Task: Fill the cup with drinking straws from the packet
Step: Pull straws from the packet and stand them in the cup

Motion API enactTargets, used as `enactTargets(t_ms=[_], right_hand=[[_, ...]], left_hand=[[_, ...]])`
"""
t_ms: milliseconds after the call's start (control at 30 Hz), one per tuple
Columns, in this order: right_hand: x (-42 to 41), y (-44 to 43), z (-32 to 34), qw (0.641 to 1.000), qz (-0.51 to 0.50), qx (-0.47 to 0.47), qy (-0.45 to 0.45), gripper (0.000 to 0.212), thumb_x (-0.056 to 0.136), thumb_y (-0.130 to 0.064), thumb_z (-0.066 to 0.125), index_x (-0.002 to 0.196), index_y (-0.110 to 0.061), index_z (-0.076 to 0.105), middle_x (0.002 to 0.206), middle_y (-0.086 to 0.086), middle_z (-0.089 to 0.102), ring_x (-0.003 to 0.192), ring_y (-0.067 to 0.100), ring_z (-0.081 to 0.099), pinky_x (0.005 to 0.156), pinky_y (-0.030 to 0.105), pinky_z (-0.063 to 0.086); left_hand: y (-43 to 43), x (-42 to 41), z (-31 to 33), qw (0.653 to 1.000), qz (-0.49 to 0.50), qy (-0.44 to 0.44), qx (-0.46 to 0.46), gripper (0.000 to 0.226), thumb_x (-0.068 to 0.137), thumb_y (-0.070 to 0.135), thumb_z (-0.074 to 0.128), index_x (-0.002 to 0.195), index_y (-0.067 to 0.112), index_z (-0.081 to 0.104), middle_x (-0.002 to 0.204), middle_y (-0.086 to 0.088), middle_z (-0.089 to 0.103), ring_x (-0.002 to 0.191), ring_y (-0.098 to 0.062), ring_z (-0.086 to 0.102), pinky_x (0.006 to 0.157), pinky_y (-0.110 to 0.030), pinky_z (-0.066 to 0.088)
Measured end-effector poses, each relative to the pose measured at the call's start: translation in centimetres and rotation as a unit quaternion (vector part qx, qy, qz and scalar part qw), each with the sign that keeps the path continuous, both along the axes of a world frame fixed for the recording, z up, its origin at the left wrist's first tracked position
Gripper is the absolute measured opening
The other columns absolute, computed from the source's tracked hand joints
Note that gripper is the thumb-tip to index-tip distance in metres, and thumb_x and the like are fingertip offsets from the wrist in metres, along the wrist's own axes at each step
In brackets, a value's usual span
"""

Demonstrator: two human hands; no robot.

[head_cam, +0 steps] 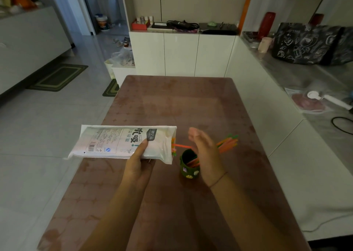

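My left hand [138, 162] holds a white printed straw packet [122, 141] level above the table's left part, its open end facing right. Coloured straw tips show at that opening, and one orange straw [181, 146] sticks out toward my right hand [205, 153]. That hand is blurred, its fingers stretched upward and its palm turned to the packet, just above and right of a small dark green cup [189, 164]. Several orange and green straws [228, 141] lean out of the cup to the right, partly hidden behind the hand.
The brown patterned table [172, 101] stretches away toward white cabinets [181, 54]. A grey counter on the right carries a black bag [309, 44], a red bottle [266, 24] and a white tool [328, 99]. Tiled floor with mats lies on the left.
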State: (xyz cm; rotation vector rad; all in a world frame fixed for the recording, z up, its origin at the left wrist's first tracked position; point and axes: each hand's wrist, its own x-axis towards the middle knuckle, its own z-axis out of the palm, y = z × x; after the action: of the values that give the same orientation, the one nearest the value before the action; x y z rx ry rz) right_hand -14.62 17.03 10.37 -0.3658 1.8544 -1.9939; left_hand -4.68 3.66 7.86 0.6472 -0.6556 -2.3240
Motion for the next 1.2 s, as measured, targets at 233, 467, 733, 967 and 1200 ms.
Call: enactTargets(t_ms=[233, 467, 733, 967, 1200], right_hand=[[0.5, -2.9, -2.0, 0.920, -0.013, -0.158, -0.359, 0.042, 0.098, -0.035, 0.036, 0.116, -0.005, 0.060, 0.103, 0.011, 0.062, 0.084, 0.021, 0.057, 0.077, 0.039, 0.047], [0.3, -2.7, -1.5, 0.903, 0.025, -0.186, -0.387, 0.037, 0.098, -0.032, 0.033, 0.095, -0.008, 0.062, 0.073, 0.006, 0.058, 0.048, 0.011, 0.050, 0.048, 0.024, 0.043], [0.9, -1.5, -0.9, 0.975, 0.077, -0.020, -0.209, 0.021, 0.092, -0.023, 0.051, 0.105, -0.012, 0.064, 0.086, 0.001, 0.068, 0.077, 0.014, 0.064, 0.060, 0.026, 0.052], [1.1, -1.3, -1.0, 0.996, 0.066, 0.046, -0.043, 0.018, 0.083, -0.007, 0.064, 0.100, -0.007, 0.063, 0.089, 0.012, 0.068, 0.069, 0.023, 0.062, 0.059, 0.030, 0.054], [-0.2, 0.1, -0.2, 0.996, 0.059, 0.060, 0.003, 0.009, 0.085, -0.008, 0.061, 0.085, -0.014, 0.067, 0.064, 0.003, 0.065, 0.044, 0.009, 0.059, 0.045, 0.018, 0.048]], left_hand=[[0.6, 0.6, 0.1, 0.984, -0.050, -0.057, -0.163, 0.062, 0.077, 0.013, 0.071, 0.135, 0.014, 0.049, 0.128, -0.012, 0.062, 0.116, -0.027, 0.061, 0.087, -0.039, 0.055], [0.8, 1.0, 0.6, 0.974, -0.057, -0.069, -0.208, 0.049, 0.078, 0.011, 0.071, 0.124, 0.017, 0.057, 0.119, -0.007, 0.068, 0.111, -0.024, 0.064, 0.082, -0.035, 0.056], [-0.2, 1.2, 0.2, 0.993, -0.002, -0.055, -0.109, 0.053, 0.083, 0.005, 0.063, 0.134, 0.014, 0.050, 0.129, -0.010, 0.063, 0.118, -0.025, 0.060, 0.089, -0.038, 0.056], [0.2, 1.0, 0.0, 0.999, 0.005, -0.036, -0.019, 0.042, 0.082, 0.007, 0.064, 0.122, 0.017, 0.057, 0.125, -0.010, 0.064, 0.115, -0.024, 0.061, 0.091, -0.039, 0.053], [-0.1, 1.5, -0.1, 0.998, 0.010, 0.038, 0.045, 0.040, 0.086, 0.003, 0.057, 0.121, 0.021, 0.053, 0.118, -0.005, 0.069, 0.109, -0.020, 0.066, 0.089, -0.040, 0.053]])
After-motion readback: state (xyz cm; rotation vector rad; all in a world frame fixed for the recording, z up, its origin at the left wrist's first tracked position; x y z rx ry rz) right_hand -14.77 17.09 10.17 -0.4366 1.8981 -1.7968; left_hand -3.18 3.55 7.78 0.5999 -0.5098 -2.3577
